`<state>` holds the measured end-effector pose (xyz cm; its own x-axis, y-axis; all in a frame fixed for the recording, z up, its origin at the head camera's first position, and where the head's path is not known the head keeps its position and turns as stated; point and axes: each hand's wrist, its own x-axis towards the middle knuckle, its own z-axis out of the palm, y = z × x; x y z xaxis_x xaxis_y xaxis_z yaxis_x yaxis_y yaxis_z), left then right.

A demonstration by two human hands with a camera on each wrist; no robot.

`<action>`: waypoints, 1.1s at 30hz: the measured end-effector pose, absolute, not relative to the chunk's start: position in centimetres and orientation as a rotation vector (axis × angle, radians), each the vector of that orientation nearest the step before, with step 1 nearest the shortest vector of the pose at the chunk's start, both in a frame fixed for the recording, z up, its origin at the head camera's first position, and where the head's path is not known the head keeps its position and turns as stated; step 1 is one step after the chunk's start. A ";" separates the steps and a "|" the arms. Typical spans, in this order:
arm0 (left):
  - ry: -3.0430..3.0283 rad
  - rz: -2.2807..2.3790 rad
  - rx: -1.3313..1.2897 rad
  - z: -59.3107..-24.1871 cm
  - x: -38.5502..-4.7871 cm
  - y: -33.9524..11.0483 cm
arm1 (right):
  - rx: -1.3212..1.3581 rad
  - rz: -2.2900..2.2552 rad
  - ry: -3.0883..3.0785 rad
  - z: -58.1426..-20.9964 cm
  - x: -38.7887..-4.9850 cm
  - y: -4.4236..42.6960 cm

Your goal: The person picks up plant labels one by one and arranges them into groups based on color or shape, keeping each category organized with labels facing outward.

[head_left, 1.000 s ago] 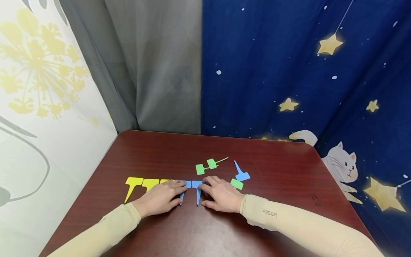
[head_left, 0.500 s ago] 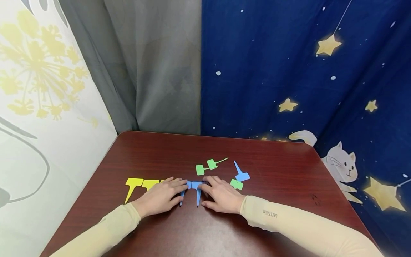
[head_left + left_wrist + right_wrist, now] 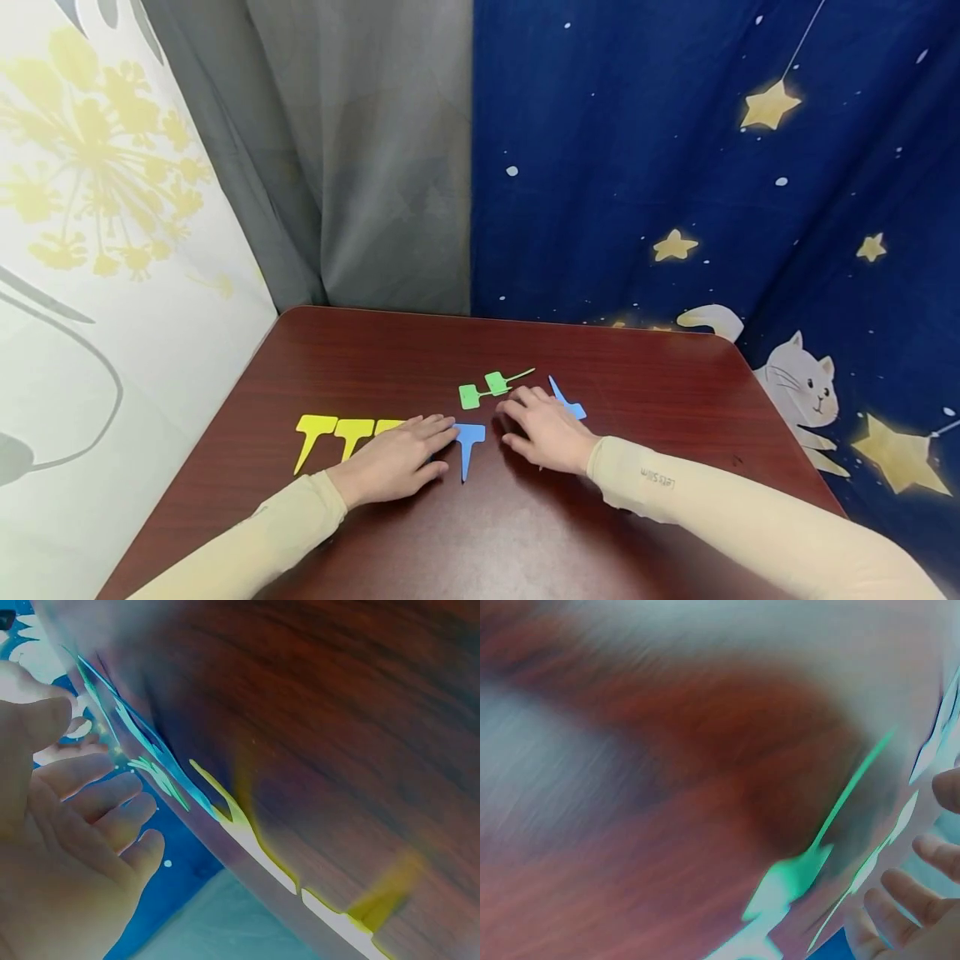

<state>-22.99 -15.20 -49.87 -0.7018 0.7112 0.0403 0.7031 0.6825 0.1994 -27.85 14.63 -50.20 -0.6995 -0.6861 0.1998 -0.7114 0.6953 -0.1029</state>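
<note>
Three yellow T-shaped tags [image 3: 317, 425] lie in a row, the third partly under my left hand [image 3: 397, 458]. My left fingers extend over another blue tag, mostly hidden, beside a blue T-shaped tag [image 3: 470, 433] whose stem points toward me. My right hand [image 3: 551, 429], fingers spread and slightly bent, hovers or rests near a tilted blue tag [image 3: 576, 411]; contact cannot be told. In the right wrist view a green tag [image 3: 784, 885] lies by that hand. Two green tags [image 3: 469, 397] lie beyond the row.
The dark red tabletop [image 3: 375, 350] has a rounded far edge. Behind it hang a grey curtain [image 3: 397, 167] and a blue curtain [image 3: 600, 167] with stars and a cat; a white patterned cloth [image 3: 150, 333] hangs at the left.
My right hand has left the blue tag at the row's right end and moved right and away from me, covering the green tag there. My left hand has shifted slightly right.
</note>
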 end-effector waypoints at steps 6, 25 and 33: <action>2.809 0.260 1.211 -50.2 -22.6 -14.6 | 0.860 0.283 -2.870 -50.0 -29.5 17.9; 2.736 0.241 1.234 -50.6 -22.6 -13.9 | 0.282 0.252 -3.060 -51.2 -29.7 22.2; 2.731 0.231 1.215 -50.7 -22.8 -13.8 | 0.247 0.322 -3.078 -51.4 -30.0 22.5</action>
